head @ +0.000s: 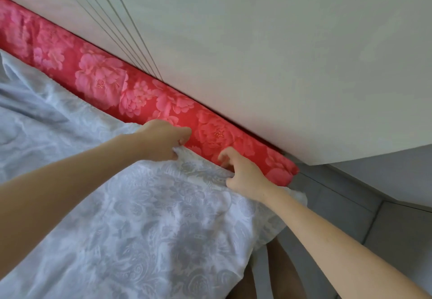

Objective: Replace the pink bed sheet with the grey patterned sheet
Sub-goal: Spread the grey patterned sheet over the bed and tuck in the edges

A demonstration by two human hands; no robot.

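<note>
The grey patterned sheet point(145, 224) lies crumpled over most of the bed, its far edge short of the wall. Beyond that edge a strip of red-pink flowered fabric point(131, 93) shows along the bed's far side, up to the corner at the right. My left hand point(161, 140) pinches the grey sheet's far edge near the middle. My right hand point(243, 172) grips the same edge closer to the bed's corner. Both forearms reach across the sheet.
A white wall point(268, 53) with vertical grooves point(121, 32) rises right behind the bed. Grey floor tiles point(364, 205) lie to the right of the bed corner. Dark wooden bed frame parts point(278, 266) show below the sheet's hanging corner.
</note>
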